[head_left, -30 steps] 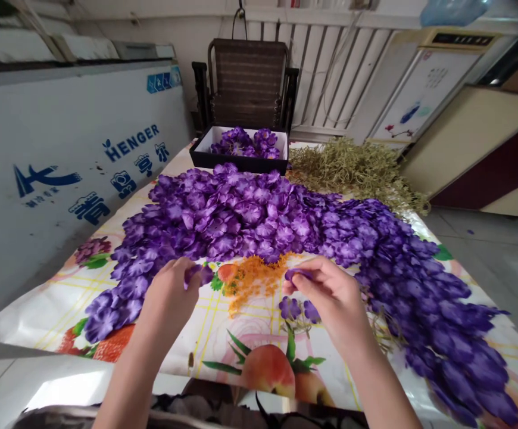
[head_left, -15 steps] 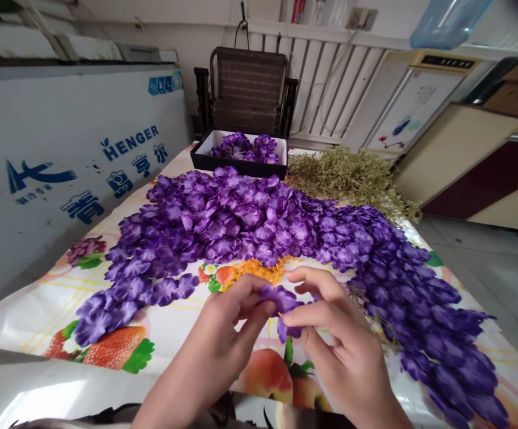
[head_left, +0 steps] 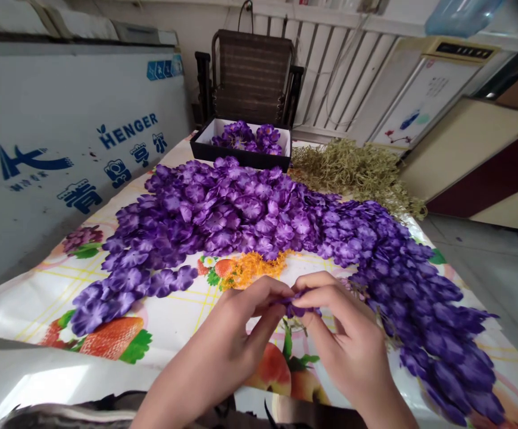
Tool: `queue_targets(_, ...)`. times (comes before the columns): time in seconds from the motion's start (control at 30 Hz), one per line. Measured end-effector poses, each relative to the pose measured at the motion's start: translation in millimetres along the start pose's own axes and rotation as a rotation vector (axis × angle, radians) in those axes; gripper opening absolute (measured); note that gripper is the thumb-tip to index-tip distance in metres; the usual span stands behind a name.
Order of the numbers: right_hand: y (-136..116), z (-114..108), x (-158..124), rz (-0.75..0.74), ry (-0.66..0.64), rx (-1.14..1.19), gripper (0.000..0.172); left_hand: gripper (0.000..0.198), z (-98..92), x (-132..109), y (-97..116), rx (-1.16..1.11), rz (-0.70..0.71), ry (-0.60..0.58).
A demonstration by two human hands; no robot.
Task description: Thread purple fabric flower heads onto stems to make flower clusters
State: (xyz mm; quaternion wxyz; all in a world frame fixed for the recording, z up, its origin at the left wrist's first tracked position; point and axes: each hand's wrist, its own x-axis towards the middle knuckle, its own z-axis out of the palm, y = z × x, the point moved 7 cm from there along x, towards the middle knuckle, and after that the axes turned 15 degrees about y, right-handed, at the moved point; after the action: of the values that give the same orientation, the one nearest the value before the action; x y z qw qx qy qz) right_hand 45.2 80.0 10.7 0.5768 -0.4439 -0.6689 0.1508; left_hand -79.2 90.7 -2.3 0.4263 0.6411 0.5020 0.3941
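Between my hands, near the table's front edge, is a small purple flower (head_left: 298, 307), mostly hidden by fingers. My left hand (head_left: 243, 325) pinches it from the left, and my right hand (head_left: 348, 328) pinches it from the right, with the fingertips of both hands almost touching. A thin pale stem shows just below the flower. Beyond my hands lies a small heap of orange stamens (head_left: 256, 266). A wide pile of purple petals (head_left: 245, 208) curves around it from left to right.
A black box (head_left: 241, 156) with purple flowers inside stands at the table's far edge. Right of it is a heap of dry green stems (head_left: 352, 167). A chair (head_left: 254, 71) stands behind, a white freezer (head_left: 62, 131) at the left.
My hands have come closer together around the flower, which now shows less between the fingers. The whole view has shifted slightly.
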Motion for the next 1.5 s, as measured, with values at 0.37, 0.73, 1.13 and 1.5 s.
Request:
queue_targets(0.37,77.9,-21.7,-11.9,0.599,0.154,-0.094,0.014,0.021,13.6,2.9,-20.6,0.349,-0.058,-0.018)
queue_targets(0.73,85.5,-21.8,-17.8,0.806,0.29,0.144,0.017,0.04,55.9,-2.2,-46.6,0.421,0.007,-0.222)
queue_targets(1.13,89.7,-29.8,-13.8,0.878,0.399,0.526,0.007,0.013,37.5,21.8,-42.0,-0.064,-0.258,0.056)
queue_targets(1.5,81.8,-17.8,-9.7,0.866,0.224,0.778,0.006,0.03,23.3,22.1,-35.2,-0.117,-0.3,0.06)
